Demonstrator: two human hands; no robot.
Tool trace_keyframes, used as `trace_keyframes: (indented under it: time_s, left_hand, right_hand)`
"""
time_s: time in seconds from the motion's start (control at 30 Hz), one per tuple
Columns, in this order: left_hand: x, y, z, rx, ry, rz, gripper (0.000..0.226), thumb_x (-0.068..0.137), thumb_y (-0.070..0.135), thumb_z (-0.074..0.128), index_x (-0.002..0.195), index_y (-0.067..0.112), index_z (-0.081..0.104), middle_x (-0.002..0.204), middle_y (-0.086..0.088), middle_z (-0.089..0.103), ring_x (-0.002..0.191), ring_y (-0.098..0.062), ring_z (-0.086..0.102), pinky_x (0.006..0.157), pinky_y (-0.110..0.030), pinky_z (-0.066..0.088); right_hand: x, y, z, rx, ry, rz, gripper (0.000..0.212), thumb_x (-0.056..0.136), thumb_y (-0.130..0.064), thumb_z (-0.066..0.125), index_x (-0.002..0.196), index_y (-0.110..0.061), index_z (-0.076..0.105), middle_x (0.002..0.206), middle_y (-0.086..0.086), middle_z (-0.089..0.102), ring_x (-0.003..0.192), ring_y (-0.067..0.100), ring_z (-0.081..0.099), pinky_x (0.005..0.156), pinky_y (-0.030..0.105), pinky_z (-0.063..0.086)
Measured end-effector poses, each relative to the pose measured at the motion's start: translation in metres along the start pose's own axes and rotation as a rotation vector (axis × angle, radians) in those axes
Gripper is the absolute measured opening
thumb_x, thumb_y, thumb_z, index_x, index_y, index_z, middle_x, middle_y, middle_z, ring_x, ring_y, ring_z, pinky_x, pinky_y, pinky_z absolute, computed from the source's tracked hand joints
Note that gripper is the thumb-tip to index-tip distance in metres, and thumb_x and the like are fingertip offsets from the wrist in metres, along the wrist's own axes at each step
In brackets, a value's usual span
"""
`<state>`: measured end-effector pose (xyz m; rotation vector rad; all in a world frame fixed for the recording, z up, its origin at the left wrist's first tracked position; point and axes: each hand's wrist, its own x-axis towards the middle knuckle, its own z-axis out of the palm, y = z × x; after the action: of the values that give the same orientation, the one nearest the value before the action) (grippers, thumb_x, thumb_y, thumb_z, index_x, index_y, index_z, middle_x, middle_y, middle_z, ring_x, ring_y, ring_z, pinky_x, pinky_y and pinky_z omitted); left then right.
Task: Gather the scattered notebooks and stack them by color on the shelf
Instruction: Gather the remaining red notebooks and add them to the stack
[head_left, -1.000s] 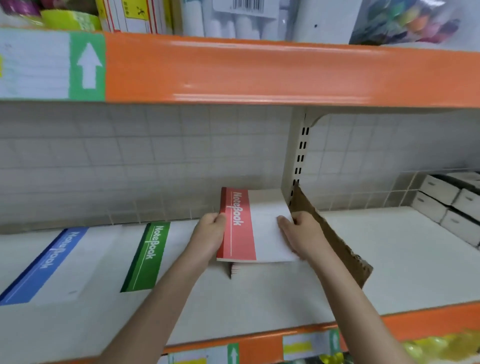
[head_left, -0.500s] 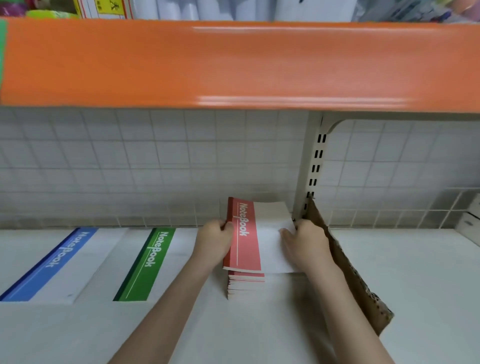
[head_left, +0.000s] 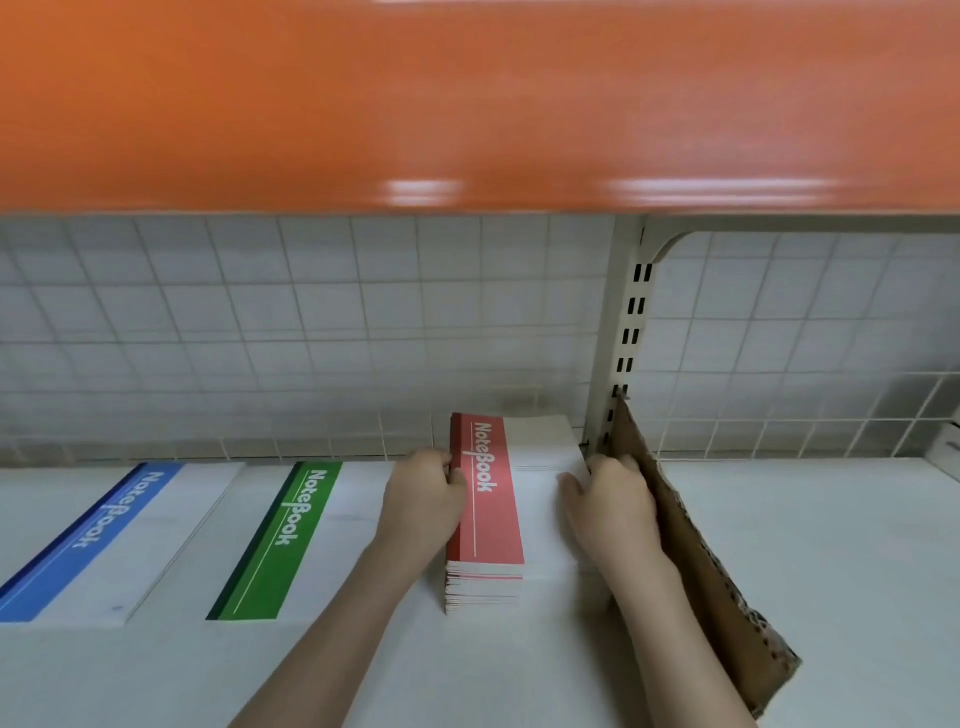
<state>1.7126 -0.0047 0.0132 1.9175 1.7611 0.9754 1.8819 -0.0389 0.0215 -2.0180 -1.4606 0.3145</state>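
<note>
A stack of red-banded notebooks (head_left: 493, 519) lies on the white shelf (head_left: 831, 571) beside the upright post. My left hand (head_left: 423, 499) holds the stack's left spine edge, thumb on top of the red band. On the stack's right side my right hand (head_left: 608, 506) grips the white cover, fingers curled over the edge. Further left lie a green-banded notebook (head_left: 291, 540) and, beyond it, a blue-banded notebook (head_left: 88, 545), both flat on the shelf.
A brown cardboard divider (head_left: 701, 571) stands on edge just right of my right hand, running toward the front. The orange upper shelf (head_left: 467, 104) hangs low overhead. A wire grid backs the shelf, with a slotted post (head_left: 623, 338) behind the stack.
The top red notebook has come down from a tilted, lifted position onto the red stack. Both hands stayed on its sides. The camera has moved closer and lower.
</note>
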Motion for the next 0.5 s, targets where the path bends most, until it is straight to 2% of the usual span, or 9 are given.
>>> trace_keyframes:
  time_s: [0.13,0.3,0.4,0.5]
  left_hand:
    - [-0.0012,-0.0007,0.0005,-0.001,0.029,0.029,0.026,0.095,0.013,0.046,0.082,0.002,0.067,0.075,-0.006,0.065,0.068,-0.02,0.059,0.053,-0.019,0.035]
    - [-0.0009,-0.0041,0.0014,-0.025,0.028,0.031,0.026,0.096,0.017,0.046,0.092,0.004,0.068,0.085,-0.005,0.068,0.072,-0.015,0.061,0.056,-0.015,0.039]
    - [-0.0007,-0.0078,0.0041,-0.085,-0.05,-0.033,0.031,0.1,0.021,0.04,0.094,0.004,0.065,0.081,0.001,0.065,0.065,-0.006,0.057,0.047,-0.003,0.036]
    - [-0.0027,-0.0082,0.0097,-0.154,-0.1,-0.116,0.035,0.102,0.023,0.034,0.087,0.006,0.06,0.072,0.005,0.059,0.06,-0.003,0.054,0.044,-0.001,0.036]
  right_hand:
    - [-0.0018,-0.0009,0.0014,-0.004,-0.009,-0.001,0.031,0.097,-0.028,0.047,0.11,-0.003,0.059,0.123,0.016,0.048,0.096,0.032,0.058,0.086,0.036,0.048]
    - [-0.0009,0.0005,0.0022,-0.001,-0.046,-0.009,0.027,0.098,-0.026,0.043,0.099,-0.003,0.058,0.103,0.016,0.061,0.09,0.031,0.061,0.079,0.039,0.052]
    - [-0.0005,0.0011,0.0031,0.029,-0.104,0.023,0.028,0.099,-0.027,0.04,0.098,-0.004,0.056,0.097,0.016,0.065,0.087,0.031,0.063,0.071,0.034,0.05]
    - [0.0007,0.0013,0.0049,0.031,-0.141,0.034,0.031,0.1,-0.028,0.037,0.105,-0.003,0.054,0.101,0.016,0.064,0.091,0.032,0.062,0.07,0.032,0.047]
